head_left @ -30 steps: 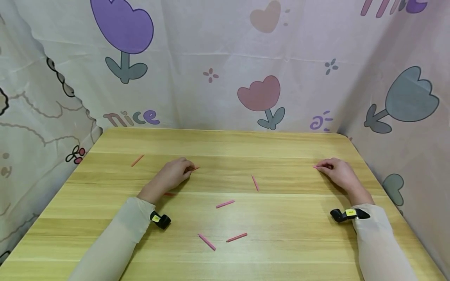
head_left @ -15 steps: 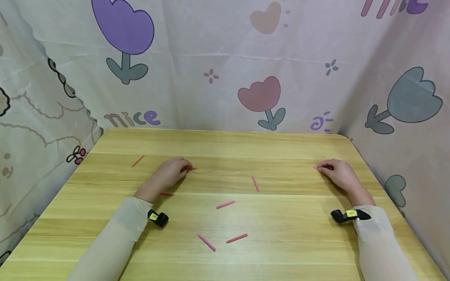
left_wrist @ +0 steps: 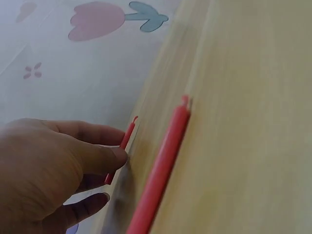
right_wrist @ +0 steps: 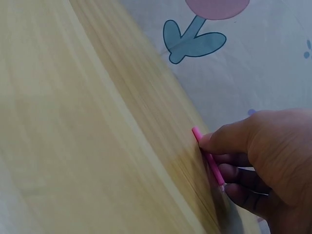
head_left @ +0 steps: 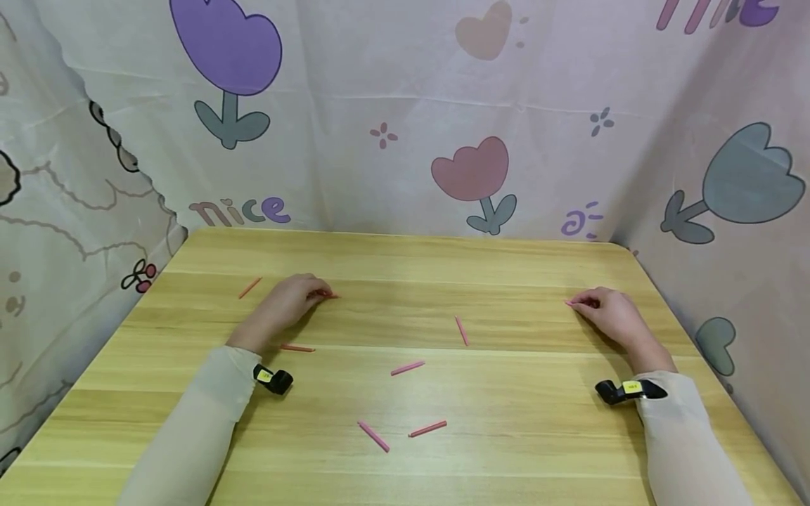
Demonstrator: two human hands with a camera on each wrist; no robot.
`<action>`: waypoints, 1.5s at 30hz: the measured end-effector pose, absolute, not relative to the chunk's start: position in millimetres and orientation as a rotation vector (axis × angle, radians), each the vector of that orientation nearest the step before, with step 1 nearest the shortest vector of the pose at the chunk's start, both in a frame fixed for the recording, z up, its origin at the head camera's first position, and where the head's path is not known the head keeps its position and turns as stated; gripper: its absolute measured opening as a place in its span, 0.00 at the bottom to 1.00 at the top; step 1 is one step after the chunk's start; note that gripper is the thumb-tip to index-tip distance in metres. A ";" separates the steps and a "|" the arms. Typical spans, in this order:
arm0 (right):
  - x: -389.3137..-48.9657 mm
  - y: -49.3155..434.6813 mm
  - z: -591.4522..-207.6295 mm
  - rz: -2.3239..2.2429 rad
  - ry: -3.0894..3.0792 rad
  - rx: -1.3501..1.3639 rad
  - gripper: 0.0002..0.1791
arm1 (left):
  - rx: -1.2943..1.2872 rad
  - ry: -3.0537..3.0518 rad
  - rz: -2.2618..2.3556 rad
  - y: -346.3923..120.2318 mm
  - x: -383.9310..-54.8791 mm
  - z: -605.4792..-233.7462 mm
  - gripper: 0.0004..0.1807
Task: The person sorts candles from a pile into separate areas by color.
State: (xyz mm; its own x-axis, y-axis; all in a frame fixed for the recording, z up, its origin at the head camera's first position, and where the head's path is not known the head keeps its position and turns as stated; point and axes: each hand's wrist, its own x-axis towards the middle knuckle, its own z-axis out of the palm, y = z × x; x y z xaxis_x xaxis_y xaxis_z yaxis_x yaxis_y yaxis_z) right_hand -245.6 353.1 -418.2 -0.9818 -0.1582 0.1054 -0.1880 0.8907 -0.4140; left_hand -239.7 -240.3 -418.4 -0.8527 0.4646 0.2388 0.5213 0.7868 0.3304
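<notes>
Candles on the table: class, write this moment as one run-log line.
left hand: pinches red candle; right hand: pinches pink candle; table: six loose candles, spread apart

I count eight thin candles (head_left: 408, 367) in all. Six lie on my one desk (head_left: 519, 422): three pink candles (head_left: 373, 436) and three red or orange-red candles (head_left: 427, 429). My two hands hold one apiece: one red candle (left_wrist: 128, 134) in my left hand (head_left: 291, 299), one pink candle (right_wrist: 212, 165) in my right hand (head_left: 610, 313). I have two sleeves (head_left: 190, 429), two black wrist devices (head_left: 273, 380) and two yellow labels (head_left: 631, 387). Three large printed tulips (head_left: 471, 169) face me.
</notes>
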 end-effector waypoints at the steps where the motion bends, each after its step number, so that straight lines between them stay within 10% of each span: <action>1: -245.6 353.2 -417.9 0.660 -2.995 0.271 0.12 | -0.788 -2.829 -0.592 -242.0 -240.2 -418.7 0.07; 45: -243.9 349.0 -410.5 0.700 -3.054 0.403 0.06 | -0.591 -2.910 -0.883 -260.3 -245.5 -432.7 0.10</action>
State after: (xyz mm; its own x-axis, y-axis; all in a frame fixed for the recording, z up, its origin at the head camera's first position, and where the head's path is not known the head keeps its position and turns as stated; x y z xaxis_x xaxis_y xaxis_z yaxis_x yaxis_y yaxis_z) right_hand -243.9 349.0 -410.5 -0.9673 -0.2503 0.0398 -0.2426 0.8692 -0.4307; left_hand -245.5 -260.3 -432.7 -0.9264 0.3456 0.1493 0.3703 0.7649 0.5271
